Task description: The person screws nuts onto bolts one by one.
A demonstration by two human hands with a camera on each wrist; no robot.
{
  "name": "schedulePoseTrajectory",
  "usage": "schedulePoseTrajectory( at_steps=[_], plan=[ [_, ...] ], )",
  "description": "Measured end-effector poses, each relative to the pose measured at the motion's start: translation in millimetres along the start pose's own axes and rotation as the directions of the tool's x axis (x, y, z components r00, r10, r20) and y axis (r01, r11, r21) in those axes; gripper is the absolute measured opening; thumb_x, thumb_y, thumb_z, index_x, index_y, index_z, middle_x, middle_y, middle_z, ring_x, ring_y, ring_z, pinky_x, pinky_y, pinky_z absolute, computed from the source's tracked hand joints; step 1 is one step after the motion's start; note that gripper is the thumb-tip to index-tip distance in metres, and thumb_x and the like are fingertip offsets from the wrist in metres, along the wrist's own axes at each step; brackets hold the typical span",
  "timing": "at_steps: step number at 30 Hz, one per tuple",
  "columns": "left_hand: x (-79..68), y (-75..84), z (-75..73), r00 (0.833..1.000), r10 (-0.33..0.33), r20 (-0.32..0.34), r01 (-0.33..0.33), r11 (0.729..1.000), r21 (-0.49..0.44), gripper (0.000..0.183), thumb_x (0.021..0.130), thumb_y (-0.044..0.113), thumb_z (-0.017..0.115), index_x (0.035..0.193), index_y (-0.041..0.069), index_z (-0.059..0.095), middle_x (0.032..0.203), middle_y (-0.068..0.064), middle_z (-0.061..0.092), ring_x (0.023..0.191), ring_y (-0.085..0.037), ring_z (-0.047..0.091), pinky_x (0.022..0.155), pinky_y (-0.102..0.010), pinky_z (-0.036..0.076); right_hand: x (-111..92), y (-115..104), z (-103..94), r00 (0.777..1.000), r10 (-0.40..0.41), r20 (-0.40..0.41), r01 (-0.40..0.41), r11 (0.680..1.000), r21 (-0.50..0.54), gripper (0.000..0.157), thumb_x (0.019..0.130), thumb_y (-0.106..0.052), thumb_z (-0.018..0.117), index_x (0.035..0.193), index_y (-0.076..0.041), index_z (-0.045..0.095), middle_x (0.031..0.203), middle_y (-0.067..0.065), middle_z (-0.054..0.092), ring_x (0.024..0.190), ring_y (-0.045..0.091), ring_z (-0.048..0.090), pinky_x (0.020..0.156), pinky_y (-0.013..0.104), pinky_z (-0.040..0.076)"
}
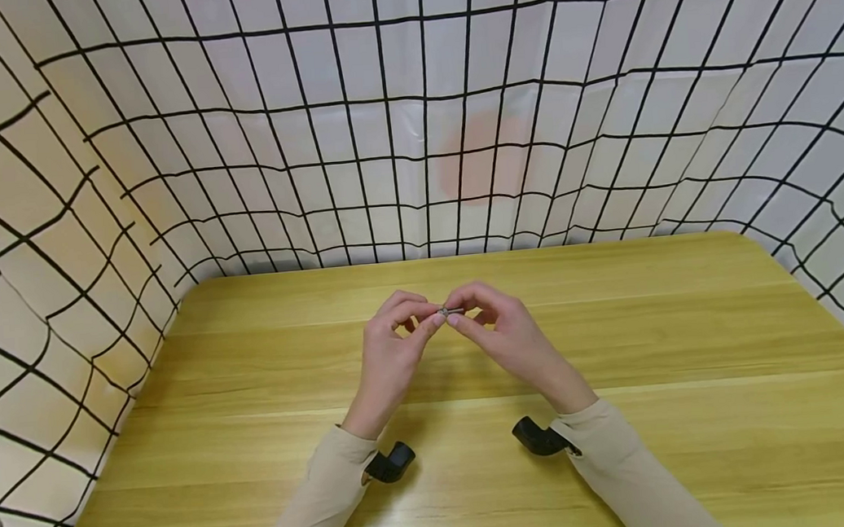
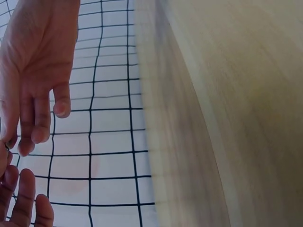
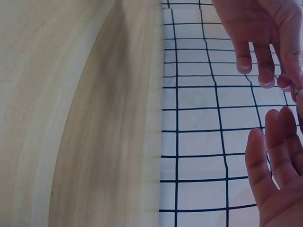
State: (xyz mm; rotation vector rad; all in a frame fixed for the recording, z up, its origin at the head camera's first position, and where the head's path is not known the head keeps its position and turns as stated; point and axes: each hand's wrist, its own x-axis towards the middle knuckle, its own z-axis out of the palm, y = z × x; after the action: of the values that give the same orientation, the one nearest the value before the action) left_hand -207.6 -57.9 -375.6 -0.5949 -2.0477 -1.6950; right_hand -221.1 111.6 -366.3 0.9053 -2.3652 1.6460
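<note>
Over the wooden table, both hands meet fingertip to fingertip at a small, thin grey metal piece [image 1: 454, 311], which looks like a screw or pin with a wider end at the left. My left hand [image 1: 389, 349] pinches that wider end between thumb and index finger. The thin shaft side is pinched by my right hand [image 1: 510, 337], also with thumb and index finger. In the left wrist view, the left hand [image 2: 40, 56] has its other fingers loosely extended. Both wrist views mostly hide the piece behind fingertips at the frame edge; the right hand [image 3: 265, 28] shows at top right.
The wooden table [image 1: 690, 318] spreads under the hands. White walls with a black grid net [image 1: 415, 158] stand behind and at both sides. Black curved mounts [image 1: 392, 464] stick out from the beige sleeves [image 1: 630, 461] at each wrist.
</note>
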Motion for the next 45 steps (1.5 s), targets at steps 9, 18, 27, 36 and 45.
schedulePoseTrajectory(
  at_steps=[9,18,27,36,45],
  plan=[
    [-0.5,0.0,-0.7,1.0,0.008,0.014,-0.008,1.0,0.0,0.004,0.082,0.001,0.069,0.084,-0.002,0.071,0.086,-0.011,0.061,0.083,-0.021,0.053,0.068,-0.043,0.039,-1.0,4.3,0.5,0.993,0.109,0.053,-0.116,0.982,0.147,0.011,0.094,-0.006,0.055,0.104,0.0,0.058,0.099,0.012,0.059,0.083,0.025,0.053,0.07,0.043,0.049],
    [-1.9,0.6,1.4,0.998,0.056,0.015,-0.056,0.998,0.017,0.004,0.082,0.0,0.069,0.086,-0.002,0.07,0.086,-0.011,0.061,0.081,-0.021,0.053,0.068,-0.04,0.04,0.0,3.0,1.5,0.985,0.156,0.068,-0.165,0.976,0.143,0.021,0.099,-0.011,0.047,0.094,0.002,0.062,0.087,0.019,0.059,0.084,0.032,0.056,0.071,0.042,0.049],
    [-0.8,2.7,3.1,1.0,0.018,-0.01,-0.018,1.0,0.025,0.004,0.083,0.0,0.068,0.086,-0.002,0.07,0.087,-0.011,0.061,0.081,-0.021,0.053,0.068,-0.044,0.039,-0.9,-1.1,-0.9,0.991,0.133,0.004,-0.133,0.986,0.101,0.015,0.098,-0.01,0.049,0.103,-0.001,0.06,0.097,0.012,0.061,0.088,0.035,0.056,0.072,0.048,0.049],
    [-0.1,4.2,1.0,0.999,-0.05,-0.02,0.05,0.999,0.003,0.006,0.084,0.003,0.067,0.087,-0.002,0.07,0.088,-0.011,0.062,0.084,-0.021,0.054,0.068,-0.037,0.041,-0.6,-0.1,-1.0,0.997,-0.061,-0.042,0.061,0.998,0.004,0.017,0.087,0.0,0.064,0.103,-0.003,0.062,0.101,0.006,0.06,0.088,0.021,0.057,0.068,0.04,0.049],
    [-1.0,3.3,2.8,0.998,-0.054,-0.032,0.053,0.998,-0.022,0.006,0.085,0.003,0.067,0.085,-0.003,0.07,0.088,-0.012,0.062,0.082,-0.019,0.054,0.069,-0.035,0.04,-0.3,1.9,3.6,0.996,-0.063,-0.067,0.062,0.998,-0.006,0.012,0.088,0.0,0.062,0.1,-0.002,0.061,0.095,0.007,0.062,0.084,0.019,0.057,0.066,0.036,0.048]
  ],
)
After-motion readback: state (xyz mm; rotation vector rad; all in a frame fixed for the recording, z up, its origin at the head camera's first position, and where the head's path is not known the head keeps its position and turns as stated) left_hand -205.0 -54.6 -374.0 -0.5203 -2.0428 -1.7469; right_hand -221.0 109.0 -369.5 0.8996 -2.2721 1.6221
